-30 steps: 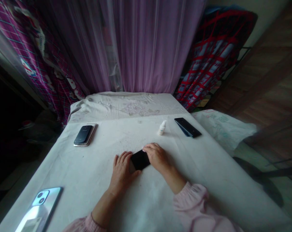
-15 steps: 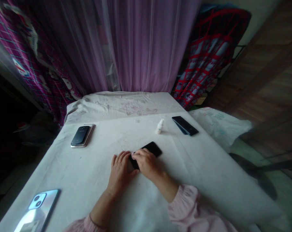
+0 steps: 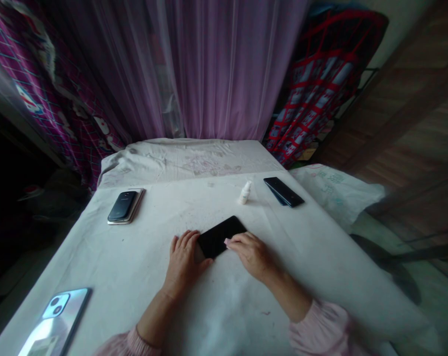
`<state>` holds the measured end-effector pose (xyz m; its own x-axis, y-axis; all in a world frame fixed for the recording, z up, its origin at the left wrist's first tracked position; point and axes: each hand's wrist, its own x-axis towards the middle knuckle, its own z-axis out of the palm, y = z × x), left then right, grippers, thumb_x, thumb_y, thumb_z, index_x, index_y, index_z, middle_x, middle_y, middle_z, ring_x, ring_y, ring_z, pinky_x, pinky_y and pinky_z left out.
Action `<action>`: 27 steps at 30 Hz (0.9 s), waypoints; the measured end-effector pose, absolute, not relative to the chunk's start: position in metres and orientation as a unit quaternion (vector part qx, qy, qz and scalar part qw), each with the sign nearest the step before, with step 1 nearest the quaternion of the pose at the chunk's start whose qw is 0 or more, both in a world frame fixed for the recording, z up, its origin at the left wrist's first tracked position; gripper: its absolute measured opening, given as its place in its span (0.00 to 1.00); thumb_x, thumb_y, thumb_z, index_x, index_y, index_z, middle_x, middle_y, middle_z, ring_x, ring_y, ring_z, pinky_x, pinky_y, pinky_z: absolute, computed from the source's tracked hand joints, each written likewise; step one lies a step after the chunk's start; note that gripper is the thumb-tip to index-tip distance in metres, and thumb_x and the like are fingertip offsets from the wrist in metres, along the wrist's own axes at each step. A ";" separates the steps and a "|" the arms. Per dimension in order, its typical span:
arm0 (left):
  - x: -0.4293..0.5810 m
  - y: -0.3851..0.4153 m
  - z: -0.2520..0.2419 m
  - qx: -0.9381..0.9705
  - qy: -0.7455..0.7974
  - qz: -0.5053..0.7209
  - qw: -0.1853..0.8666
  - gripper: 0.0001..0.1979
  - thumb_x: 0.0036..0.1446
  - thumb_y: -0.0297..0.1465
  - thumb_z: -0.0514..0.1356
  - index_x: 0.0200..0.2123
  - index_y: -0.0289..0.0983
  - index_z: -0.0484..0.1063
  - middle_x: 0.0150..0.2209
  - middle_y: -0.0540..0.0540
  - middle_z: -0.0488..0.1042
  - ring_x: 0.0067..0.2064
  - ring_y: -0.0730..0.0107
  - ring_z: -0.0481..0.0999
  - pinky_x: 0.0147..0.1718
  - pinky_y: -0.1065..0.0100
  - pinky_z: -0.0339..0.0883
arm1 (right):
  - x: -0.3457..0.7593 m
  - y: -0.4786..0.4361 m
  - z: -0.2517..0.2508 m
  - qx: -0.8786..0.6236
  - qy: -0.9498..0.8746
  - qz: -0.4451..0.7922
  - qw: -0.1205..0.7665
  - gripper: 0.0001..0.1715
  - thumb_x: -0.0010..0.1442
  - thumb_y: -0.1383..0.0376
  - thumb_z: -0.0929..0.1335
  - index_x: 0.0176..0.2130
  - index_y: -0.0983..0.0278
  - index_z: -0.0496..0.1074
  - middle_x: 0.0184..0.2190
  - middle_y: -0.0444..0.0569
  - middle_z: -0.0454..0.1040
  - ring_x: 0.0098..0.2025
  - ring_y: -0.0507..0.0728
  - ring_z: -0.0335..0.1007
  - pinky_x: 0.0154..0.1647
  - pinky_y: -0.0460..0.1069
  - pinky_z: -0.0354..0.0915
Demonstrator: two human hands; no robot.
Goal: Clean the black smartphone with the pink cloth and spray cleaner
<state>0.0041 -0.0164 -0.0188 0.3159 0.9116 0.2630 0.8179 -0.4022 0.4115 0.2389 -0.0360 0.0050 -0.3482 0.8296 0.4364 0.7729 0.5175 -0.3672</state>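
A black phone [image 3: 221,236] lies screen up and aslant on the white-covered table. Around its left end rests my left hand [image 3: 185,258], fingers apart, with the thumb along the near corner. My right hand [image 3: 251,252] is at the phone's near right edge, its fingertips pinched on a small pinkish piece [image 3: 227,242] touching the screen. Just beyond the phone a small white bottle [image 3: 245,193] stands upright.
Two stacked phones [image 3: 123,206] lie at the left, and two more dark phones [image 3: 284,192] overlap at the right. A silvery-blue phone [image 3: 57,321] is at the near left corner. A plastic bag [image 3: 335,190] hangs beside the table [image 3: 164,198].
My right hand has slid right and toward me along the phone with the pinkish piece, uncovering more of the screen. My left hand has stayed in place.
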 end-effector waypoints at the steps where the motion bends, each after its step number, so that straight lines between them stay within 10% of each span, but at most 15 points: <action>1: 0.004 -0.016 -0.019 0.805 0.537 0.232 0.103 0.30 0.50 0.38 0.66 0.56 0.38 0.66 0.57 0.37 0.71 0.61 0.46 0.66 0.61 0.41 0.51 | 0.249 -0.035 0.003 -0.501 -0.810 0.039 0.303 0.15 0.66 0.70 0.63 0.42 0.58 0.79 0.36 0.48 0.77 0.39 0.55 0.71 0.42 0.49 0.68; 27: 0.005 -0.016 -0.011 0.806 0.538 0.213 0.124 0.30 0.50 0.38 0.66 0.56 0.39 0.66 0.58 0.38 0.71 0.62 0.46 0.65 0.62 0.40 0.48 | 0.271 0.005 -0.009 -0.610 -0.728 0.014 0.313 0.17 0.63 0.72 0.63 0.41 0.58 0.79 0.37 0.48 0.78 0.38 0.55 0.73 0.40 0.47 0.68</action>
